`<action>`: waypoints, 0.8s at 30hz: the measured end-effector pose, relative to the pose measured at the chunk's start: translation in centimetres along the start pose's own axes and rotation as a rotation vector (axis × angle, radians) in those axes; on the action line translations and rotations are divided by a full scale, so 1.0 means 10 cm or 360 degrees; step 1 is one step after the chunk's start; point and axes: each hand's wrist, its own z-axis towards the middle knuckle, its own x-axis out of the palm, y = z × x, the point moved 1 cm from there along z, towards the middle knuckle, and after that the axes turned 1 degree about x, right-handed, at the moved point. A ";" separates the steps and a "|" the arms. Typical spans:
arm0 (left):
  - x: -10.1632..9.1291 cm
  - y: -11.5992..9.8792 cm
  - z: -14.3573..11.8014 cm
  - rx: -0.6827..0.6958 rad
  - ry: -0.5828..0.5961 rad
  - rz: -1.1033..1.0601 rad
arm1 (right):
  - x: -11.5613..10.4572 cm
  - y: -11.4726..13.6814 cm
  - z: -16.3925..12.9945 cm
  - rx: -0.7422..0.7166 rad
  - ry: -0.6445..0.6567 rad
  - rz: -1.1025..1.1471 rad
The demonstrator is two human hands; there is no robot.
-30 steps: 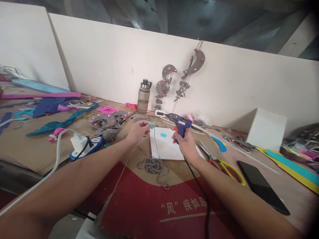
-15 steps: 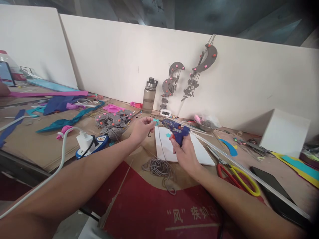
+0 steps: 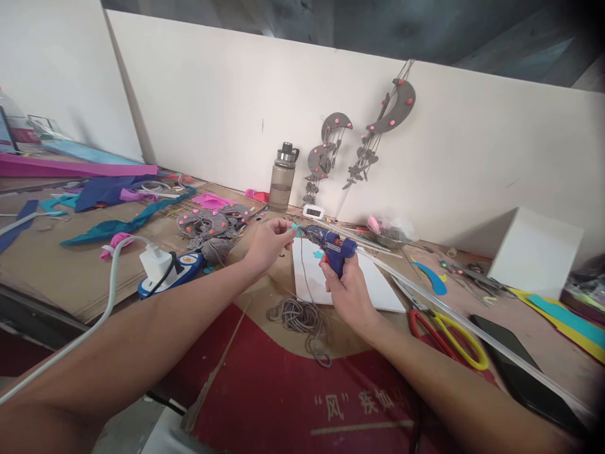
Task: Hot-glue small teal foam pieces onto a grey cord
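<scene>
My left hand (image 3: 273,243) pinches a small turquoise cut-out piece (image 3: 296,228), with a grey cord (image 3: 305,268) running down from it. A blue hot glue gun (image 3: 334,244) is gripped in my right hand (image 3: 350,289), its nozzle pointing left at the turquoise piece. Whether the nozzle touches the piece I cannot tell. Below the hands the cord lies in a loose coil (image 3: 295,315) on the cardboard. Under the glue gun a white board (image 3: 373,287) carries another small turquoise piece (image 3: 318,254). A long clear glue stick (image 3: 425,293) extends from the gun's back.
Scissors (image 3: 460,340) and a black phone (image 3: 513,353) lie on the right. A power strip (image 3: 191,268) with a white plug stands on the left. Behind are a water bottle (image 3: 282,180), a small digital clock (image 3: 312,212), a bowl (image 3: 390,234) and grey moon-shaped hangings (image 3: 399,107).
The view has shifted slightly. The glue gun's nozzle is a little closer to the turquoise piece; both hands keep their holds.
</scene>
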 end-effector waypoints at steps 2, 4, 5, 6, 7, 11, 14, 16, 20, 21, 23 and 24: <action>0.01 -0.01 0.00 -0.0001 -0.0002 0.0014 | 0.00 0.00 0.00 0.0000 0.0001 -0.0001; 0.01 -0.01 -0.01 0.0005 0.0001 0.0030 | 0.00 0.00 0.00 0.0009 0.0004 -0.0010; 0.01 -0.02 -0.01 0.0011 0.0006 0.0039 | 0.01 -0.01 0.00 0.0010 0.0004 -0.0015; 0.01 -0.02 -0.01 0.0015 0.0011 0.0048 | 0.01 -0.01 0.00 0.0009 0.0001 -0.0019; 0.01 -0.02 -0.02 0.0020 0.0016 0.0055 | 0.01 -0.01 0.00 0.0009 -0.0005 -0.0023; 0.00 -0.02 -0.03 0.0039 0.0015 0.0058 | 0.00 -0.03 0.00 0.0019 -0.0017 -0.0036; 0.00 -0.02 -0.02 0.0037 0.0015 0.0056 | 0.00 -0.04 0.00 0.0016 -0.0012 -0.0037; 0.00 -0.02 -0.02 0.0039 0.0021 0.0054 | 0.00 -0.04 0.00 0.0014 -0.0017 -0.0044; 0.00 0.00 -0.01 0.0047 0.0023 0.0049 | 0.01 -0.05 0.00 -0.0005 -0.0037 -0.0044; 0.00 0.00 -0.01 0.0044 0.0026 0.0050 | 0.01 -0.06 0.00 -0.0015 -0.0041 -0.0036; 0.00 0.00 -0.02 0.0029 0.0032 0.0053 | 0.01 -0.06 0.00 -0.0041 -0.0055 -0.0015; 0.00 0.00 -0.02 0.0021 0.0032 0.0055 | 0.01 -0.06 0.00 -0.0055 -0.0061 -0.0007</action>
